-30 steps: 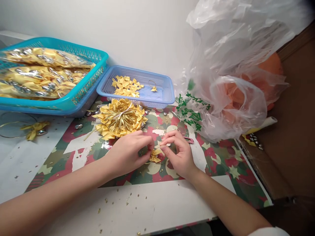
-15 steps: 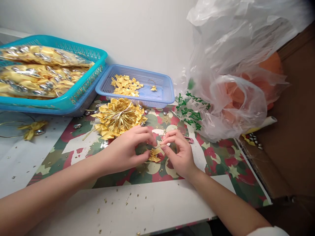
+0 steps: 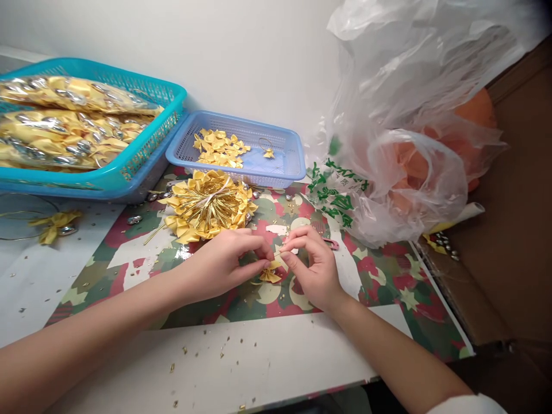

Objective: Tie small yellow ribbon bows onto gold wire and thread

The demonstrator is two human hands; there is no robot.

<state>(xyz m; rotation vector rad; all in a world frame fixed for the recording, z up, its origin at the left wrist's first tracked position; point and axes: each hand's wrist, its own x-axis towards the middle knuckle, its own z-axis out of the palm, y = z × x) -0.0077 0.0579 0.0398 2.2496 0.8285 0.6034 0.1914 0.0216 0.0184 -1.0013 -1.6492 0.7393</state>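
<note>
A yellow ribbon bow (image 3: 270, 272) on thin gold cord hangs just above the patterned sheet, between my two hands. My left hand (image 3: 235, 259) pinches the cord close to the bow, thumb and forefinger together. The cord's other part runs to my right hand (image 3: 313, 264), whose thumb and fingertips are pressed together on it. The exact grip at the fingertips is partly hidden. Just behind my left hand lies a round bundle of yellow bows (image 3: 211, 204), its gold cords gathered in the middle with a pale tie.
A blue basket (image 3: 297, 164) holds loose yellow bows. At left, a turquoise basket (image 3: 142, 158) carries bagged bows with silver bells. A plastic bag (image 3: 414, 190) stands at right. Small gold bits dot the white paper (image 3: 215, 368); a pink clip (image 3: 332, 244) lies behind my right hand.
My left thumb and forefinger have closed together beside the bow, where a gap showed before. My right hand keeps its pinch in nearly the same place.
</note>
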